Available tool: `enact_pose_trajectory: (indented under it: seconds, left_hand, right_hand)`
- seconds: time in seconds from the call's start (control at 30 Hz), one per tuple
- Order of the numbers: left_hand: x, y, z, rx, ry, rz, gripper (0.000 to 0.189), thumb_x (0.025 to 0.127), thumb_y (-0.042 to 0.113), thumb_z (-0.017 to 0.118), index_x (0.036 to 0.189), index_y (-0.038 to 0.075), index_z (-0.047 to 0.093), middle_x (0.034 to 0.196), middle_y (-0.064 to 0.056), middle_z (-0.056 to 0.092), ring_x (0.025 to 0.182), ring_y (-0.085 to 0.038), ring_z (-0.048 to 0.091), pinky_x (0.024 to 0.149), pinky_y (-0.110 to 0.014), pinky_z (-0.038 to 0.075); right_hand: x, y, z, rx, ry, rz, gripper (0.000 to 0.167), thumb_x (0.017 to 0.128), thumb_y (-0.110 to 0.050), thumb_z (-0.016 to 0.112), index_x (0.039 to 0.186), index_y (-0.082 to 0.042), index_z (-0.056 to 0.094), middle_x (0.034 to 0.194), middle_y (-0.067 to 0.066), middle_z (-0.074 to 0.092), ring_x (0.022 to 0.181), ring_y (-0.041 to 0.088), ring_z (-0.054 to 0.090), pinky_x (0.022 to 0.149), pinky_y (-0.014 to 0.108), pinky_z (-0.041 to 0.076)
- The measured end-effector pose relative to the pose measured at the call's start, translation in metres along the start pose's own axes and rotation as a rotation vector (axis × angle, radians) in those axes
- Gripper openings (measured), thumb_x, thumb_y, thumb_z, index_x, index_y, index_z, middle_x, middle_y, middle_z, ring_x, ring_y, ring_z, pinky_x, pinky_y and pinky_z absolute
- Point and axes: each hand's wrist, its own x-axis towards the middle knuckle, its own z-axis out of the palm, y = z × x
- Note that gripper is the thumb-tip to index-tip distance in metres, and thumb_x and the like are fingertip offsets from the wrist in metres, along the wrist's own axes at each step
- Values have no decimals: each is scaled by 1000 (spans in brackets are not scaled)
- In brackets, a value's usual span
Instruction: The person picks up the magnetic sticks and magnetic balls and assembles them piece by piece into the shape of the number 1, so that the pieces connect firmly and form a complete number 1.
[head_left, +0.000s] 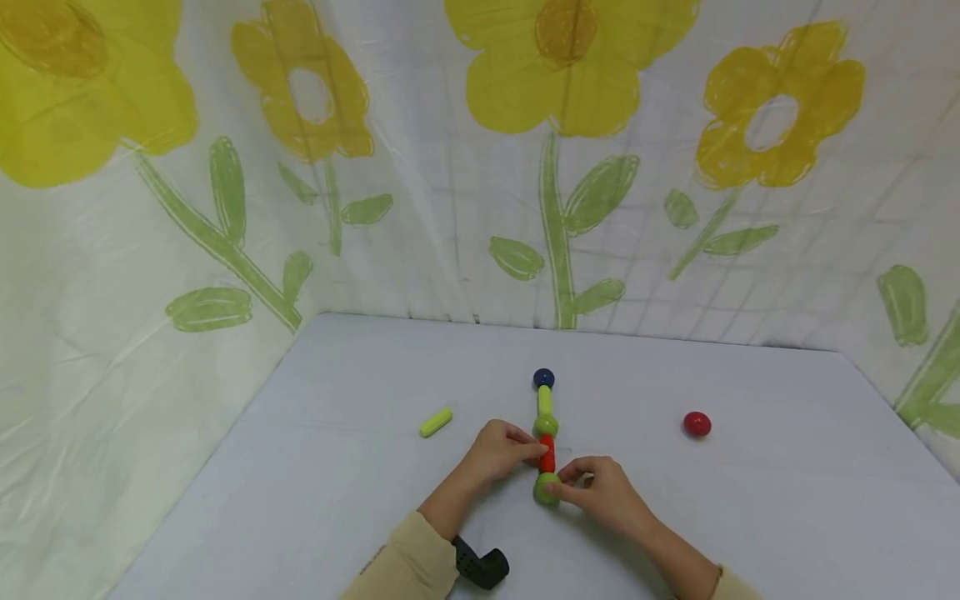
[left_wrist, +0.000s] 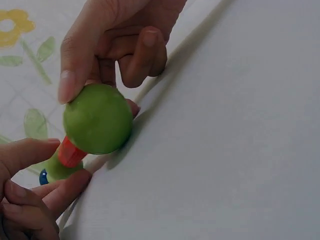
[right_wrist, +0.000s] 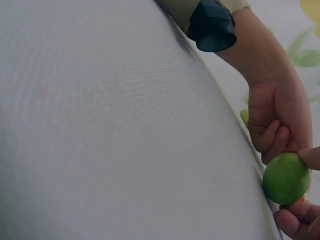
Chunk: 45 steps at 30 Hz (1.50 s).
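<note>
A row of joined toy pieces lies on the table: a navy ball (head_left: 543,378) at the far end, a yellow-green rod (head_left: 544,401), a green ball (head_left: 546,426), a red rod (head_left: 548,460) and a nearer green ball (head_left: 543,495). My left hand (head_left: 497,451) pinches the red rod from the left between thumb and fingers. From the right, my right hand (head_left: 606,493) grips the nearer green ball, with the thumb on its near side. The left wrist view shows this green ball (left_wrist: 98,119) large, hiding part of the red rod (left_wrist: 71,153) behind it.
A loose yellow-green rod (head_left: 436,422) lies left of the row, and a red ball (head_left: 697,424) lies to the right. A black wrist camera (head_left: 484,568) is by the left sleeve. Behind the white table (head_left: 337,467) hangs a flower-patterned curtain (head_left: 420,208).
</note>
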Motion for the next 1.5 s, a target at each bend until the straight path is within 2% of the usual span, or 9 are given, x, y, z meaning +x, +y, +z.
enact_pose_trajectory:
  seconds: [0.1, 0.2, 0.3, 0.37, 0.47, 0.63, 0.8, 1.3, 1.5]
  left_hand:
    - [-2, 3, -13, 77, 65, 34, 26, 80, 28, 73, 92, 5, 70, 80, -4, 70, 73, -11, 58, 63, -25, 45]
    - [-4, 5, -26, 194, 186, 52, 30, 80, 31, 73, 98, 8, 68, 92, -4, 69, 86, -17, 61, 74, -32, 49]
    - [-7, 2, -40, 307, 296, 61, 34, 80, 31, 72, 106, 10, 67, 109, -7, 66, 105, -26, 59, 86, -41, 47]
    - [-10, -1, -51, 360, 343, 51, 36, 80, 31, 72, 109, 10, 66, 118, -8, 63, 114, -28, 56, 91, -44, 45]
    - [-13, -8, -67, 406, 379, 28, 37, 81, 29, 71, 112, 10, 64, 121, -9, 62, 115, -30, 55, 89, -45, 46]
    - [-17, -20, -87, 465, 401, 5, 36, 80, 26, 71, 112, 9, 64, 118, -10, 64, 109, -31, 58, 83, -44, 47]
    - [-20, -29, -96, 466, 401, -10, 33, 81, 25, 70, 109, 9, 65, 115, -9, 65, 105, -29, 59, 81, -43, 46]
    - [-19, -49, -100, 435, 435, 43, 29, 79, 19, 73, 106, 8, 67, 117, -12, 63, 113, -31, 55, 85, -43, 46]
    - [-18, -53, -100, 426, 443, 65, 26, 79, 18, 73, 103, 9, 68, 116, -12, 63, 109, -30, 57, 81, -42, 46]
  right_hand:
    - [1, -1, 1, -1, 2, -1, 30, 74, -35, 77, 84, -7, 71, 77, -2, 67, 69, 9, 47, 56, 20, 39]
    - [1, 0, 1, -1, 3, 1, 30, 73, -34, 77, 83, -7, 71, 78, -2, 67, 72, 10, 48, 59, 21, 40]
    - [0, 0, 1, 3, 3, 11, 29, 73, -34, 78, 83, -7, 71, 77, -2, 66, 71, 11, 48, 57, 21, 40]
    - [0, 0, 1, 11, 2, 20, 29, 73, -33, 78, 84, -7, 71, 77, -2, 65, 70, 12, 48, 54, 21, 39]
    - [0, -1, 1, 16, 3, 28, 29, 72, -32, 78, 84, -7, 71, 78, -1, 65, 70, 13, 48, 53, 21, 39]
    - [0, -1, 1, -5, 15, 60, 29, 72, -33, 78, 84, -7, 71, 78, -2, 65, 73, 13, 48, 55, 21, 39]
    - [0, 0, 1, 0, 18, 63, 30, 72, -33, 78, 85, -7, 71, 78, -2, 64, 72, 13, 48, 55, 21, 39]
    - [0, 2, 2, 60, -13, 34, 32, 73, -35, 77, 85, -7, 70, 78, -2, 64, 60, 10, 47, 49, 21, 39]
    - [-1, 2, 1, 65, -19, 34, 32, 73, -36, 77, 86, -7, 70, 79, -2, 64, 60, 10, 48, 49, 21, 40]
